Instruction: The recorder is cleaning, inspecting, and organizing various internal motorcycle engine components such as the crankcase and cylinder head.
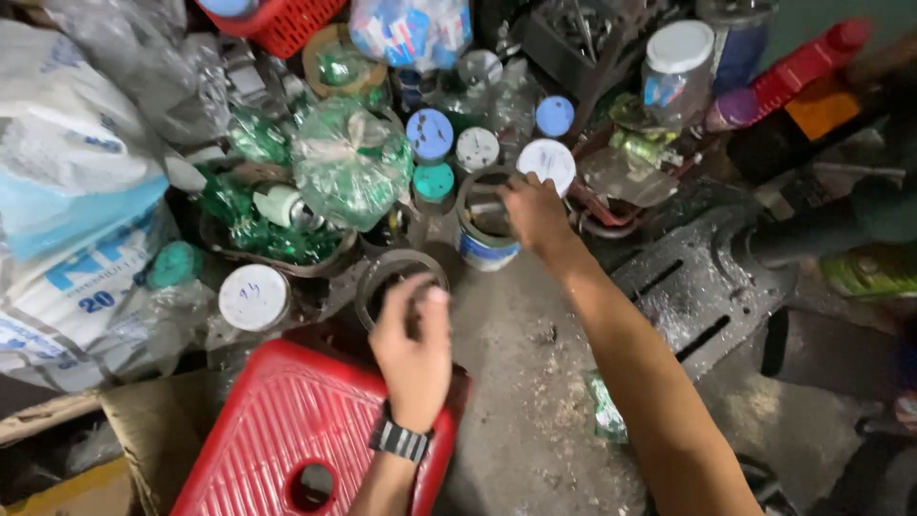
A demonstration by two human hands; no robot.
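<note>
We see the right hand (533, 212) gripping the rim of an open blue-and-white round tin (484, 232) on the dusty floor (521, 382). The left hand (413, 352), fingers curled, content unclear, hovers over an open dark round can (396, 284), above a red ribbed plastic stool (287, 430).

A dusty grey concrete floor (521, 382) is crowded with clutter under dim light. A red plastic stool (287, 430) stands at the front, white sacks (67, 191) slump at the left, and a dark metal plate (697, 287) lies at the right.
</note>
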